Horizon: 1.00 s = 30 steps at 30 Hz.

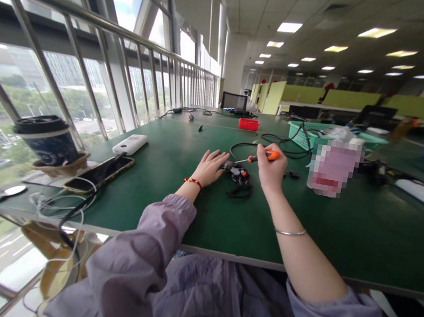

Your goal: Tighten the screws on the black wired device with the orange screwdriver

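In my right hand (270,170) is a screwdriver with an orange and black handle (269,156), its thin metal shaft slanting down to the left. The tip reaches a small dark device (238,173) with loose wires and orange and red parts on the green table. My left hand (209,170) lies beside that device on its left, palm down with fingers stretched out. Its fingertips are close to the device's left end; whether they press on it I cannot tell. A black cable strip (239,191) lies at the device's near side.
On the left are a dark paper cup (47,140), a phone (100,174), a white power bank (130,144) and tangled white cable. Small black parts (294,174) lie right of my right hand. Farther back stand a red box (248,124) and a green basket (302,136).
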Motion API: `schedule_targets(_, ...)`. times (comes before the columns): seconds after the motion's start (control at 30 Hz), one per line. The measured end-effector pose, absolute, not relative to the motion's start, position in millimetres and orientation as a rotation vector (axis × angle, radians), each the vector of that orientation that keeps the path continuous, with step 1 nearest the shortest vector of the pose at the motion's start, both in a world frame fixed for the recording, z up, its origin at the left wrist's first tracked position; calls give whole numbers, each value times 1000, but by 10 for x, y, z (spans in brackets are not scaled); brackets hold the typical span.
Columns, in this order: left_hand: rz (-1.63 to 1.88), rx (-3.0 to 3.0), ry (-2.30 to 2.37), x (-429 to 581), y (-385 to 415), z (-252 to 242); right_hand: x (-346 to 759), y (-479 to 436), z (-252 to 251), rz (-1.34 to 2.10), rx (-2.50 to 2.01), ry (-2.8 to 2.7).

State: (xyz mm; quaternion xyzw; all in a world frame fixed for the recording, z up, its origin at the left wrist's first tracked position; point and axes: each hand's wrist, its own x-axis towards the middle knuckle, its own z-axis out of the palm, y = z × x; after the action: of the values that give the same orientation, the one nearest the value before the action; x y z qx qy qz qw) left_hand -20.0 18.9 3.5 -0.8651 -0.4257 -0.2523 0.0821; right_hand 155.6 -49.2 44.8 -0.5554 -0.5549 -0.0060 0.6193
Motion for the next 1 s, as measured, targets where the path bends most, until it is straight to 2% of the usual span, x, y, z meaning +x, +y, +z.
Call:
schedule_targets(0.1,-623,-2571,-1260,-218,264,-32,1533,-527,457,-30,-1293,-1297)
schedule_targets(0.37,-618,-2387,-1296,-203,228,-2,1541,-554,467,-35,-1388,-1217)
schedule_targets(0.73,-616,-2454,-1311,-235,246,-30,1564,-444,399,-17,-1131,-1099)
schedule_targets(1.0,-594,-2434,-1339,-245,230,-20,1566,-432,386,4,-1110,-1133)
